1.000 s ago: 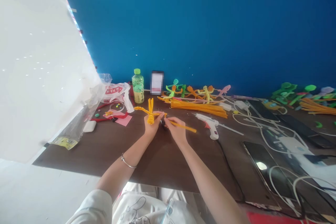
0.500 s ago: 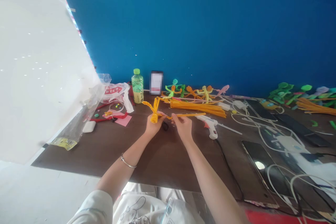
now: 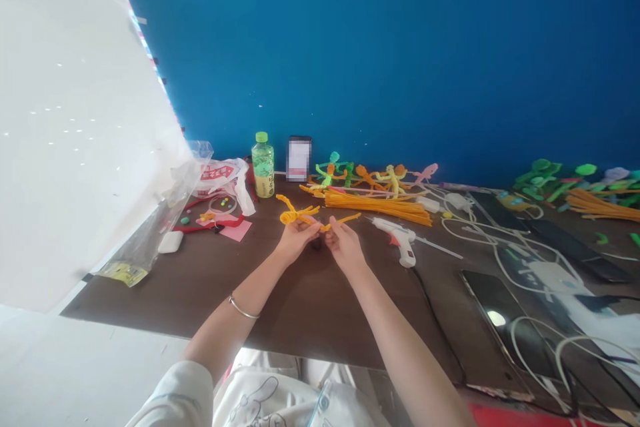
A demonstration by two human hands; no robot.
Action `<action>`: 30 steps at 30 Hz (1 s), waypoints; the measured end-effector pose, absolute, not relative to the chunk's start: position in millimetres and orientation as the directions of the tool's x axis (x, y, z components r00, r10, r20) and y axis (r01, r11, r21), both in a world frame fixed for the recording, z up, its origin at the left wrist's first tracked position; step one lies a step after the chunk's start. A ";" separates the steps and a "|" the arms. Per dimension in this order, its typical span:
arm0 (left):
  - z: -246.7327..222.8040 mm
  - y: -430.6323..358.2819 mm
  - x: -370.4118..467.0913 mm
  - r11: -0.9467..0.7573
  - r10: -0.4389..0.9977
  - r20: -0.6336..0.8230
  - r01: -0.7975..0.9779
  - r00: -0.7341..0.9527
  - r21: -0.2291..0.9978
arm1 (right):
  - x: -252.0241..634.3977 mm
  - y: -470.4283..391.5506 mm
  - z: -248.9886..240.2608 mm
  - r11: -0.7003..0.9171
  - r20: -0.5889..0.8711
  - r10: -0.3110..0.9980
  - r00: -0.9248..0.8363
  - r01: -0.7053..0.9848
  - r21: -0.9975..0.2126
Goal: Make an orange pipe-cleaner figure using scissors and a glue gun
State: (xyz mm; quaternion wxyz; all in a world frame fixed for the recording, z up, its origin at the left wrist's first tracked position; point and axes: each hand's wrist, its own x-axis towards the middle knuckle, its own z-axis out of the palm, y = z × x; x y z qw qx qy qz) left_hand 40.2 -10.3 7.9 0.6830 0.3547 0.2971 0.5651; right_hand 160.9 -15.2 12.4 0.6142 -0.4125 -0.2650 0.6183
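Note:
My left hand [image 3: 296, 240] is closed around a yellow-orange pipe cleaner figure [image 3: 289, 217], which has a coiled round part and several thin limbs sticking up and out. In a pinch, my right hand [image 3: 344, 243] grips a pipe cleaner [image 3: 349, 218] of the same colour, whose free end points up to the right. Between the two hands, close together over the table, the stem runs twisted from one set of fingertips to the other. Behind them lies a bundle of straight orange pipe cleaners [image 3: 377, 205].
A white glue gun [image 3: 401, 238] lies right of my hands, its black cord running forward. Finished pipe cleaner figures [image 3: 393, 180], a drink bottle [image 3: 263, 167] and a propped phone [image 3: 299, 159] line the back. White cables [image 3: 500, 260] and a dark phone [image 3: 505, 317] are on the right.
The coiled figure has tipped over to the left in my left hand. The pipe cleaner in my right hand sticks out less far and slants upward more; both hands stay close together.

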 end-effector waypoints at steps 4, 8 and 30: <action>8.9 -11.2 43.0 0.140 0.988 -0.060 -0.680 0.140 0.720 | 154.1 -14.5 8.5 -0.179 -0.260 0.964 0.053 -0.596 -0.783; 9.8 -12.0 44.1 0.122 0.992 -0.100 -0.739 0.074 0.662 | 148.1 -16.8 5.5 -0.208 -0.258 0.966 0.011 -0.562 -0.801; 9.9 -17.1 46.5 0.125 0.989 -0.148 -0.664 0.021 0.737 | 158.4 -29.4 23.5 0.345 0.393 0.892 0.224 0.225 -0.911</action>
